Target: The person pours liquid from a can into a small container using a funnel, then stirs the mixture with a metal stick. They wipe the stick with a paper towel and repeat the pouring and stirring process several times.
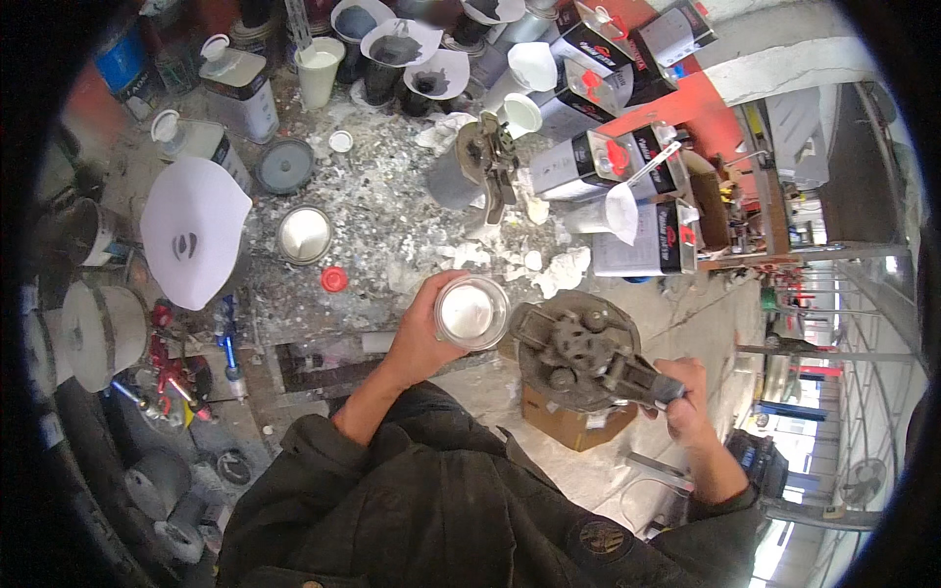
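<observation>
My left hand [417, 338] is wrapped round a clear plastic cup [471, 312] with a pale silvery content, held over the front edge of the bench. In my right hand [686, 400] is the handle of a paint can with a mixing lid [578, 343], its top coated in grey dried paint. The lid's spout side points left at the cup, close to its rim. No stream of paint shows between them. My right fingers are partly hidden behind the handle. On the bench beyond stands a second can with a mixing lid [475, 162].
The bench [372, 211] is paint-spattered. On it are an open tin [305, 235], a red cap [334, 279], a grey lid [285, 166] and rectangular cans [578, 165]. Spray guns [181, 377] hang at left; a cardboard box [578, 423] sits below the held can.
</observation>
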The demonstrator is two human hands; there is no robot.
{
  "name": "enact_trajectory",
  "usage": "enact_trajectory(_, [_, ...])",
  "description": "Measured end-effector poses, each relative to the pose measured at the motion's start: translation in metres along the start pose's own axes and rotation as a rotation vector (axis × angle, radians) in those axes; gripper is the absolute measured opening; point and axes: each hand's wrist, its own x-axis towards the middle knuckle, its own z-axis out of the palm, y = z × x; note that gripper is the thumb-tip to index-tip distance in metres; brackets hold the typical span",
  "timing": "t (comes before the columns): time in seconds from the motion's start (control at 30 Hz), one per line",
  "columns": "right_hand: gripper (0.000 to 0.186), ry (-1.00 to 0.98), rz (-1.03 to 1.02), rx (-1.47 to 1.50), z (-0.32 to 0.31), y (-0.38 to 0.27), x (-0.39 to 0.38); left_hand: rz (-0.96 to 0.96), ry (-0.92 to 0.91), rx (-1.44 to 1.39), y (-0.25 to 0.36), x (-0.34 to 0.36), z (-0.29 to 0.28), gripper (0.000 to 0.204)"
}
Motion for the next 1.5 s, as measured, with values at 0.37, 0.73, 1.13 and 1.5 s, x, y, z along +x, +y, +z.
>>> enact_trajectory(0.37, [0.049, 0.061, 0.07, 0.846, 0.153, 0.117, 0.061, -0.142, 0.237, 0.404, 0.026, -0.048, -0.063, 0.081])
enact_trajectory(0.73, [0.05, 0.303, 0.101, 0.8, 0.251, 0.071, 0.196, -0.216, 0.336, 0.429, 0.062, -0.098, -0.05, 0.08])
enact_trajectory(1.13, [0.044, 0.243, -0.004, 0.771, 0.23, 0.118, 0.188, -0.176, 0.379, 0.475, 0.044, -0.087, -0.048, 0.077])
enact_trajectory(1.5, [0.021, 0.561, 0.411, 0.754, 0.192, 0.239, 0.011, -0.275, -0.099, 0.249, -0.054, -0.026, 0.012, 0.079])
